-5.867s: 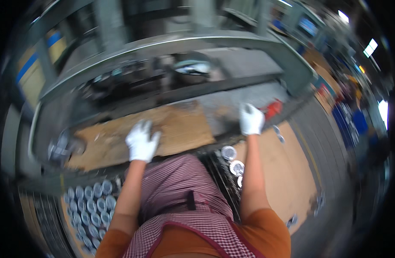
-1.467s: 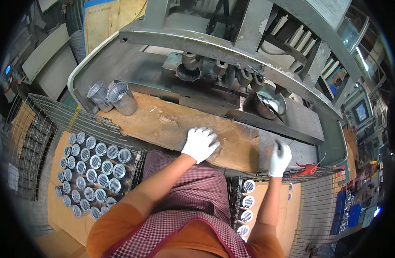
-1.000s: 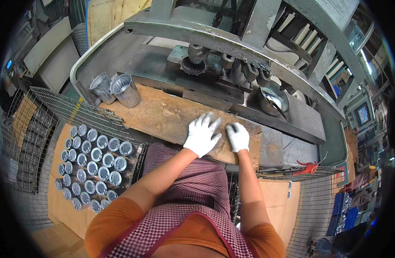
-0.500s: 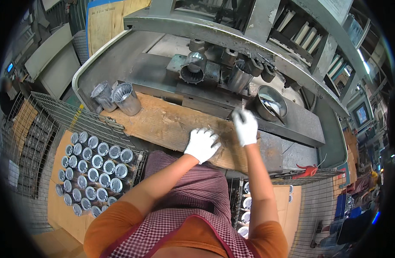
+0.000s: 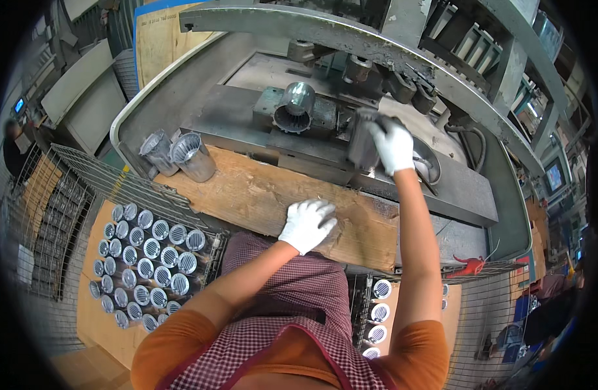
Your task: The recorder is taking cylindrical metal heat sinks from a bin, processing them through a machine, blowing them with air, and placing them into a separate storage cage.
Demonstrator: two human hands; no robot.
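My left hand, in a white glove, rests on the wooden board near its front edge, fingers loosely stretched and nothing in them. Farther out to the right, my gloved right hand has its fingers at the upper rim of a grey metal cylinder. The cylinder is smeared by motion, and the hand partly hides where it grips. Behind my right hand is a round metal pan with a dark handle sticking out. A ribbed metal cylinder sits in the machine's fixture, left of my right hand.
Two ribbed metal cups stand at the board's left end. A wire basket of finished-looking cylinders is at my left; more cylinders stand at lower right. The machine's heavy frame crosses above. A red-handled tool hangs at right.
My right hand has moved from above the board, away and to the right, onto the metal cylinder, which now blurs. My left hand stays on the board. The view has shifted slightly.
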